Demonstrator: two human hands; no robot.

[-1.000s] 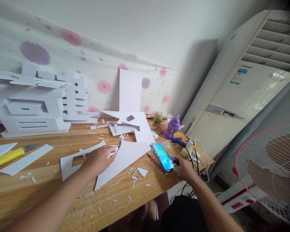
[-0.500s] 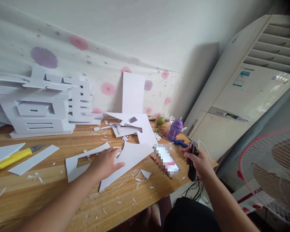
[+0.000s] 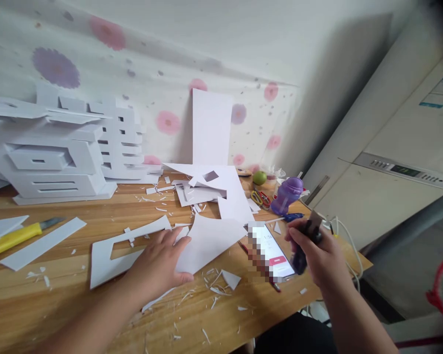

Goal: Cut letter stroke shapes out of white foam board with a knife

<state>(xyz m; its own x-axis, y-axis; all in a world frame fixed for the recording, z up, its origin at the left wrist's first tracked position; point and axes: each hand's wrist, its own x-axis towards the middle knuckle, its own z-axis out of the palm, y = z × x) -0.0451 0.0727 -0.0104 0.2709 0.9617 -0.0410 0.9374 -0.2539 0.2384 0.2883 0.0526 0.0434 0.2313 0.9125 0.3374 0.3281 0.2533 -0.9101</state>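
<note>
My left hand [image 3: 162, 263] lies with fingers spread on a white foam board sheet [image 3: 210, 243] with curved cut edges. Partly under that wrist is a cut-out white frame piece [image 3: 101, 258]. At the right side of the table my right hand [image 3: 317, 248] is closed around a black utility knife [image 3: 300, 258], its grey upper end rising above the fist. A phone [image 3: 276, 258] with a lit, partly blurred screen lies just left of this hand. Alongside the phone lies a thin dark red pencil-like stick [image 3: 275, 284].
White layered board models [image 3: 59, 162] stand at the back left. Nearer lie a yellow cutter [image 3: 16, 240] and a white strip [image 3: 44, 243]. A purple bottle [image 3: 286, 196], scissors [image 3: 261, 198] and a green fruit [image 3: 259, 177] are at the back right. Scraps litter the wooden table [image 3: 121, 319].
The camera view has turned and moved closer to the table. My right hand with the knife has come over the tabletop beside the phone. My left hand stays on the board.
</note>
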